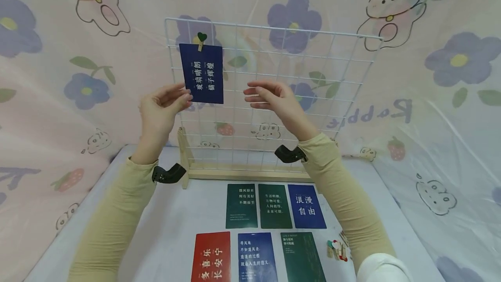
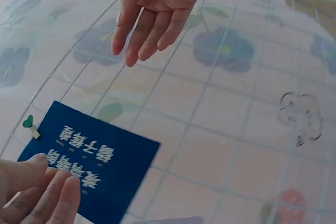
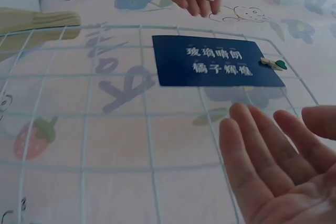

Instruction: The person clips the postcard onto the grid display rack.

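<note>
A white wire grid panel [image 1: 274, 27] stands upright on a wooden base [image 1: 242, 172]. At its top left a dark blue card [image 1: 203, 75] with white characters hangs from a small wooden clip with a green heart [image 1: 201, 40]. My left hand [image 1: 182, 95] is raised beside the card, its straight fingertips at the card's left edge. My right hand [image 1: 256, 92] hovers open to the right of the card, not touching it. The left wrist view shows the card [image 2: 105, 166], the clip [image 2: 30, 125] and my left fingers [image 2: 58, 198] at its corner. In the right wrist view the card [image 3: 210, 66] lies beyond my open palm [image 3: 273, 150].
Several cards lie flat on the white table in front of the stand: two green [image 1: 241, 206] [image 1: 275, 206], a blue [image 1: 306, 206], a red [image 1: 211, 258], another blue [image 1: 256, 258], another green [image 1: 303, 258]. A small heap of clips [image 1: 338, 249] lies to their right. Patterned fabric hangs behind.
</note>
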`<state>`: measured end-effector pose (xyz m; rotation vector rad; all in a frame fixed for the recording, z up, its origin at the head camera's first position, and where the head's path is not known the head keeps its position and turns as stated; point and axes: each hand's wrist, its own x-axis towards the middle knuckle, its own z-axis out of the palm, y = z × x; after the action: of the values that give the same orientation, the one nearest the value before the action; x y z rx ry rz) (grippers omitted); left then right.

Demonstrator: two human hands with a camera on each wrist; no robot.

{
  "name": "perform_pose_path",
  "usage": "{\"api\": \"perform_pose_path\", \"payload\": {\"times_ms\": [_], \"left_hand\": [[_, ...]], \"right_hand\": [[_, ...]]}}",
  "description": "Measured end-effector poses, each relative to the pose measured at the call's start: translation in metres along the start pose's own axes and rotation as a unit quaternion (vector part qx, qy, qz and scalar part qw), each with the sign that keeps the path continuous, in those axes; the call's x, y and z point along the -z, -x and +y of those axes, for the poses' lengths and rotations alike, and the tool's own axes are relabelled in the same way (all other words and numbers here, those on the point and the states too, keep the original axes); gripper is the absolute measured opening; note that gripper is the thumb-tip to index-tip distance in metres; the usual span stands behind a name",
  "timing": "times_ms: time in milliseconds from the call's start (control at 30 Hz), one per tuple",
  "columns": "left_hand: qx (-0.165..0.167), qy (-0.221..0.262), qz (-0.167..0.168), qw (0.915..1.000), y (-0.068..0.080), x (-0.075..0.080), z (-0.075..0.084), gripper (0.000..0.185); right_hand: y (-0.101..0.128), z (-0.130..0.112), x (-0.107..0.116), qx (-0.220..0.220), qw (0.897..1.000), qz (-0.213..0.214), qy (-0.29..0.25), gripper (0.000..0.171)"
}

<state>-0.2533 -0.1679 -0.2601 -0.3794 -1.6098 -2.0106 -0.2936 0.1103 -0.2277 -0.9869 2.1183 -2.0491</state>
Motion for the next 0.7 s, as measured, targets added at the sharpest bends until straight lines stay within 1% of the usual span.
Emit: {"api": "perform_pose_path", "payload": {"times_ms": [33, 133, 200, 267, 333, 367, 467, 600, 700], "left_hand": [[0.017, 0.005, -0.012, 0.9998, 0.006, 0.001, -0.004, 0.035], [0.063, -0.004, -0.054, 0.9966, 0.023, 0.008, -0.019, 0.038], [0.087, -0.036, -0.086, 0.9919, 0.033, 0.012, -0.031, 0.039], [0.108, -0.082, -0.12, 0.9835, 0.043, 0.017, -0.043, 0.04], [0.126, -0.121, -0.154, 0.9726, 0.052, 0.021, -0.053, 0.041], [0.135, -0.132, -0.169, 0.9674, 0.056, 0.022, -0.058, 0.041], [0.171, -0.135, -0.198, 0.9557, 0.068, 0.024, -0.07, 0.043], [0.218, -0.115, -0.217, 0.9445, 0.084, 0.024, -0.085, 0.046], [0.246, -0.104, -0.234, 0.9349, 0.097, 0.024, -0.097, 0.047]], "right_hand": [[0.006, 0.002, 0.004, -0.004, 1.0, 0.0, 0.006, 0.033], [0.022, 0.007, 0.017, -0.014, 1.0, -0.004, 0.022, 0.033], [0.032, 0.01, 0.026, -0.015, 0.999, -0.007, 0.03, 0.033], [0.042, 0.014, 0.034, -0.02, 0.999, -0.006, 0.03, 0.033], [0.055, 0.017, 0.042, -0.025, 0.999, -0.001, 0.037, 0.033], [0.061, 0.018, 0.046, -0.03, 0.999, 0.003, 0.037, 0.032], [0.08, 0.023, 0.056, -0.044, 0.998, 0.013, 0.048, 0.034], [0.102, 0.031, 0.067, -0.056, 0.996, 0.022, 0.06, 0.036], [0.117, 0.04, 0.073, -0.063, 0.996, 0.024, 0.05, 0.036]]}}
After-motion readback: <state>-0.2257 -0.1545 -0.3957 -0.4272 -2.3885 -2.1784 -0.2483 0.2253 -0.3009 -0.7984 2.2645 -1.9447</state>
